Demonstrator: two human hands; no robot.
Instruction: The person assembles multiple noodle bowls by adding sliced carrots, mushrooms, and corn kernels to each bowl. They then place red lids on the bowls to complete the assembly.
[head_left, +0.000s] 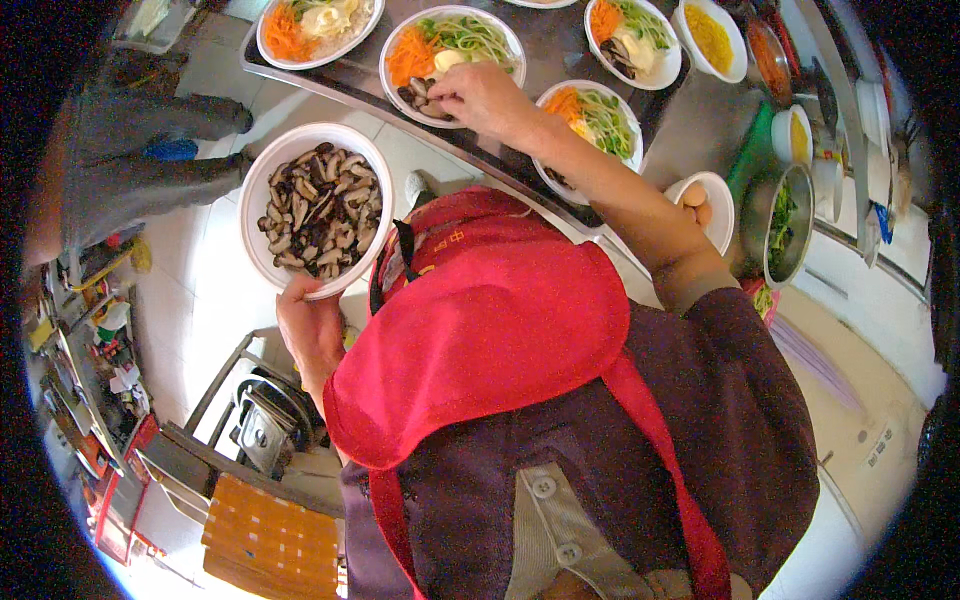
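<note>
My left hand (308, 325) grips the lower rim of a large white bowl (250, 218), held off the table's near side. Sliced dark mushrooms (325, 210) fill much of it. At a white serving bowl (384, 68) on the table, my right hand (488, 100) has its fingers pinched on mushroom slices (424, 98) at the near-left part. Carrot shreds (410, 58), green sprouts (468, 38) and a pale yellow dollop (450, 61) share that bowl. My right forearm passes over another filled bowl (630, 120) and partly hides it.
More filled bowls stand on the dark table (330, 88), at the far left (368, 35) and far right (674, 62). To the right are a bowl of yellow shreds (710, 40), a bowl with eggs (697, 205) and a metal pot of greens (785, 225). Another person's legs (150, 170) show at left.
</note>
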